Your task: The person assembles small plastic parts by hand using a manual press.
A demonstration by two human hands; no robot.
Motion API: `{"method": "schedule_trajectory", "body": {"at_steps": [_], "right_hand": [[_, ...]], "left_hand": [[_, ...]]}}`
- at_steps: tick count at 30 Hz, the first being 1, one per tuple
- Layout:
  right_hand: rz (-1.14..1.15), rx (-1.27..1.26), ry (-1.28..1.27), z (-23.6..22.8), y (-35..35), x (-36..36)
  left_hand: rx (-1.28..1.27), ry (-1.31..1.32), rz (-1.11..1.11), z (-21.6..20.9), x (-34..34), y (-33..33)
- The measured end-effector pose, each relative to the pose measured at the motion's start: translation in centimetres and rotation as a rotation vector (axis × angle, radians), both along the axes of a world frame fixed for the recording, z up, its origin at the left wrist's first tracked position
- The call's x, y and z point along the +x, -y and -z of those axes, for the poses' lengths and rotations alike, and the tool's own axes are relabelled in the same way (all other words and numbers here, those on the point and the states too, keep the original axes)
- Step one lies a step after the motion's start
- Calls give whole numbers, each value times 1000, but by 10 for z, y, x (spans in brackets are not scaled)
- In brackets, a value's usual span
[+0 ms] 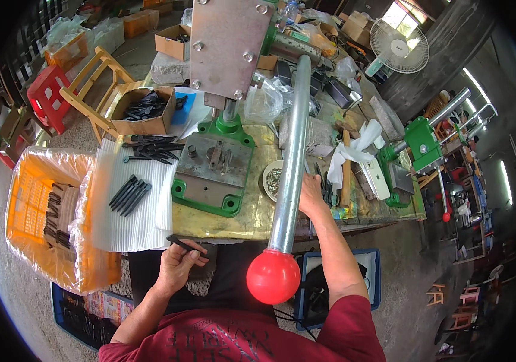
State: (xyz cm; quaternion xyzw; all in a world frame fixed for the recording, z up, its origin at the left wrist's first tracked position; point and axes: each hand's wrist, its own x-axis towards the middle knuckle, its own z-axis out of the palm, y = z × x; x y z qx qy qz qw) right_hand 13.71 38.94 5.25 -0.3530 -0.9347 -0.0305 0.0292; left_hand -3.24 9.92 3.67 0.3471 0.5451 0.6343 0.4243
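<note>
My left hand (176, 268) is closed around a slender black handle-like piece (187, 244), in front of the table's near edge. My right hand (310, 194) reaches over the table beside a round bowl (266, 183) of small shiny metal parts. The lever partly covers that hand, and its fingertips are hidden. Between my hands stands a green hand press (229, 202) with a steel plate on its base. Its long metal lever (294, 145) slants toward me and ends in a red ball knob (273, 276). Similar black pieces (130, 194) lie in a row on white foam sheeting (104, 232).
A plastic-lined orange crate (29, 208) stands left of the table. Behind the foam, a cardboard box (143, 123) holds more black pieces. Right of the lever lie a wooden-handled hammer (346, 175), a white phone (375, 181) and a second green press (422, 145). A blue bin (374, 280) sits below.
</note>
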Motion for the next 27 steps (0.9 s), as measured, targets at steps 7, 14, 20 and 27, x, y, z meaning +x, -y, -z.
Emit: {"method": "schedule_trajectory", "body": {"at_steps": [7, 14, 20, 27], "right_hand": [[-20, -231, -625, 10, -5, 11], [143, -737, -927, 1, 5, 8], [201, -902, -936, -12, 16, 12], [261, -1124, -1080, -12, 28, 13]], "left_hand": [[-30, 129, -19, -1, 0, 5], [-62, 166, -26, 2, 2, 5], [-55, 180, -15, 3, 2, 5], [-51, 92, 2, 6, 3, 5]]}}
